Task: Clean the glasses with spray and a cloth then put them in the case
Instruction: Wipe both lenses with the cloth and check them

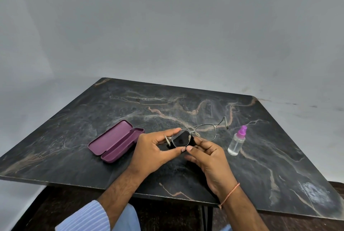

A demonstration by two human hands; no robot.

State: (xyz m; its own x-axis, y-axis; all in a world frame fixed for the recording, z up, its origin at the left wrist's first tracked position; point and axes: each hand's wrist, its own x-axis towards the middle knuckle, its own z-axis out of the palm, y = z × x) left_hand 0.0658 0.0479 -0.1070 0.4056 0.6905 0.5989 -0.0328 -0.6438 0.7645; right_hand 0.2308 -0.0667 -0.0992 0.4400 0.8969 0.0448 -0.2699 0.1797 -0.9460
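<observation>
Purple case (115, 141) is seen at the left of the bench (279, 165), lid fully open, both halves lying flat and nothing inside, so the final step of stowing is judged not yet done. Just right of it, the left hand (152, 151) is held above the bench, forefinger and thumb pinching the glasses (193, 134) by the rim of one lens, the forefinger on top and the thumb underneath. The glasses are held up off the bench between both hands, temples unfolded, one temple tip pointing away toward the far right. A black cloth (183, 140) is seen behind the held lens and is wrapped around it; the right hand (208, 158) pinches this cloth against the lens with thumb and fingers, the thumb tip nearly touching the left thumb. Wiping is judged to be the step in hand, on one lens only; the other lens looks clear and uncovered, whether already wiped cannot be told. Further right, the spray bottle (237, 142) stands upright on the bench, apart from the hands, purple nozzle on, clear liquid low inside; spraying is judged likely done. Left to do: the rest of the wiping, folding the temples, placing in the case, closing. No brand, label or writing can be read on the case, bottle or frame.
</observation>
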